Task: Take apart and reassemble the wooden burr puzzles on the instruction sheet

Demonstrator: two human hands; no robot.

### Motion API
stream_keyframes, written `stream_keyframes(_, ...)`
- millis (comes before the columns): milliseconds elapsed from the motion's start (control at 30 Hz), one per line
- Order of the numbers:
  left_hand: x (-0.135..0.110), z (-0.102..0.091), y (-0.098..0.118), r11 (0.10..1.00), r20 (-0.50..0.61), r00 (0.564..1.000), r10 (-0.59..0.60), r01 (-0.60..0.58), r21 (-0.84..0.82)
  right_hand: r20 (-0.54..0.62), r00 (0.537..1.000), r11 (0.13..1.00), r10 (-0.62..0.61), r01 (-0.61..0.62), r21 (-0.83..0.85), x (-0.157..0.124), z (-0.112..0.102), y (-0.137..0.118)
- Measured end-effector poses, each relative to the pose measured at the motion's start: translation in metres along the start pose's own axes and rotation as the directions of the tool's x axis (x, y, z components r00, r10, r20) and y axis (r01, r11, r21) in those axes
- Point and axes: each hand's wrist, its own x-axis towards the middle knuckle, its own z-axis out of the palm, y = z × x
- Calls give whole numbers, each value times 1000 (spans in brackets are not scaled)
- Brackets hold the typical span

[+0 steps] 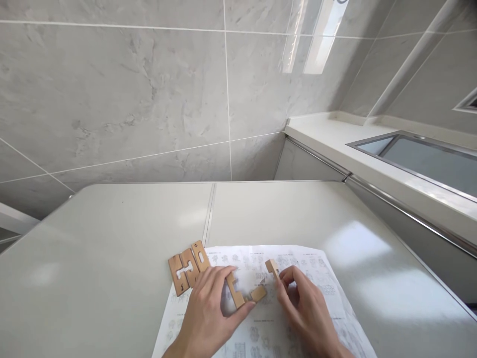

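Note:
My left hand [213,303] is curved around a notched wooden puzzle piece [235,292], thumb at its near end and fingertips at its far end. A short wooden block [258,293] sits by the thumb tip; whether it is part of the same piece I cannot tell. My right hand [307,303] pinches another wooden puzzle piece [273,267] between thumb and fingers, its far end sticking out to the upper left. Beside my left knuckles lie flat wooden puzzle pieces [178,275] with cut-outs, marked with numbers; one piece [200,254] bears a 2.
Beneath my hands a printed sheet [257,328] with small diagrams lies on a pale glossy table [112,258]. A seam [209,214] crosses the tabletop. To the right stands a counter [328,136] with an inset sink [421,149]. Grey tiles cover the wall [149,89] behind.

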Motion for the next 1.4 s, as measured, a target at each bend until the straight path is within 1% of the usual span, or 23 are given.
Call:
stream_keyframes(67, -1, 1, -4, 999, -19, 1000, -19, 20, 32, -58, 995, 989, -86, 78, -129, 0, 1, 3)
stream_keyframes(133, -3, 3, -9, 998, -19, 1000, -7, 9, 64, -79, 978, 952, -193, 167, -257, 0, 2, 4)
stream_keyframes(200, -3, 4, -14, 996, -19, 1000, 20, -18, 91, -66, 957, 905, -284, 245, -348, -1, 2, 5)
stream_keyframes(267, -3, 3, -17, 994, -16, 999, 36, -34, 105, -22, 934, 863, -358, 321, -390, -1, 3, 6)
stream_keyframes(333, -3, -1, -17, 994, 24, 998, 57, -59, 96, 33, 914, 833, -405, 383, -400, -3, 4, 7)
stream_keyframes(400, -2, -6, -14, 993, 111, 989, 95, -101, 58, 75, 904, 821, -421, 415, -391, -5, 7, 7)
stream_keyframes(500, -1, -13, -5, 988, 267, 951, 155, -151, -38, 99, 899, 825, -426, 431, -364, -7, 11, 4)
stream_keyframes(567, 0, -15, 0, 983, 343, 922, 181, -156, -97, 99, 894, 829, -437, 443, -342, -8, 13, 1)
stream_keyframes(633, 1, -16, 4, 979, 392, 900, 192, -149, -138, 101, 886, 833, -452, 460, -307, -6, 12, -2)
stream_keyframes(700, 1, -15, 5, 977, 413, 890, 195, -140, -159, 121, 876, 841, -466, 482, -247, -4, 9, -5)
stream_keyframes(800, 2, -13, 6, 973, 406, 888, 217, -162, -165, 178, 838, 836, -515, 538, -113, -1, 5, -10)
stream_keyframes(900, 3, -13, 8, 953, 375, 876, 302, -261, -156, 251, 779, 804, -575, 595, -6, 0, 4, -12)
stream_keyframes(967, 5, -15, 10, 935, 358, 863, 355, -320, -155, 276, 755, 791, -595, 612, 32, -1, 5, -12)
stream_keyframes(1000, 6, -16, 11, 928, 352, 859, 373, -339, -156, 274, 752, 789, -599, 612, 45, -2, 6, -11)
stream_keyframes(1067, 8, -20, 13, 921, 345, 854, 390, -358, -153, 255, 765, 799, -592, 599, 58, -3, 7, -10)
stream_keyframes(1200, 11, -31, 11, 924, 311, 871, 381, -369, -98, 236, 799, 826, -553, 563, 26, -3, 6, -8)
stream_keyframes(1300, 5, -41, -1, 921, 302, 873, 383, -388, -47, 238, 805, 830, -543, 558, 9, -2, 5, -7)
stream_keyframes(1367, -5, -49, -13, 909, 297, 868, 398, -416, 0, 244, 802, 826, -545, 564, -9, -1, 6, -7)
stream_keyframes(1400, -11, -54, -21, 910, 292, 873, 390, -414, 24, 246, 799, 821, -549, 570, -18, -1, 6, -7)
